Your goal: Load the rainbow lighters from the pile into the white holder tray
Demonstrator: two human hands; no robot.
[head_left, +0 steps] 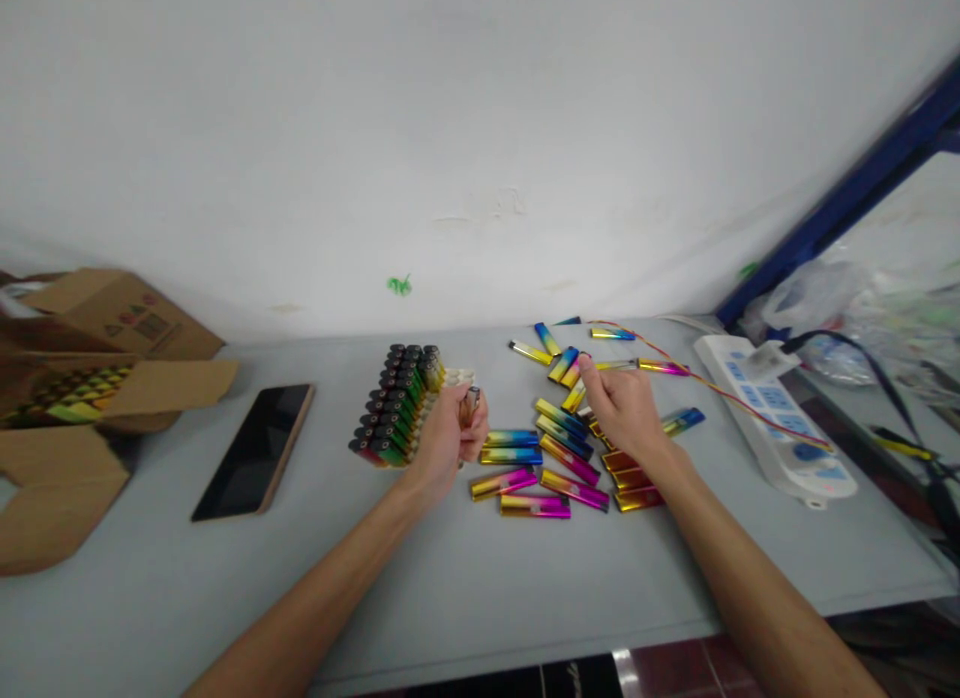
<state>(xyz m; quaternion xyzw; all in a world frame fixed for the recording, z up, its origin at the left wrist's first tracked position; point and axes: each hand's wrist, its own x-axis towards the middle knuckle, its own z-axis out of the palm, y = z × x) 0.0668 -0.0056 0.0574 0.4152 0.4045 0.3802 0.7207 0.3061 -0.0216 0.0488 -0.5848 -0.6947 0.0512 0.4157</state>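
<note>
The right hand (626, 410) is out over the loose scatter of rainbow-coloured lighter shells (559, 448) lying flat on the grey surface (480, 578). Its index finger points to about eleven o'clock, the tip just at a gold-and-blue shell (564, 364) whose long axis runs from seven to one o'clock. That piece lies straight ahead of the fingertip, at the far edge of the pile, and the right hand is plainly the nearer one to it. The grip is loose: fingers half spread, palm down, nothing caught in it that I can make out.

The left hand (448, 433) sits at about nine o'clock from the right, its grip curled closed around a small clear lighter body (470, 404) held upright, metal top showing above the thumb. Just beyond it, at ten o'clock, stands a packed block of finished lighters (397, 403), black caps up. A dark phone (256, 448) lies well apart to the left, and a white power strip (772, 423) off at three o'clock.
</note>
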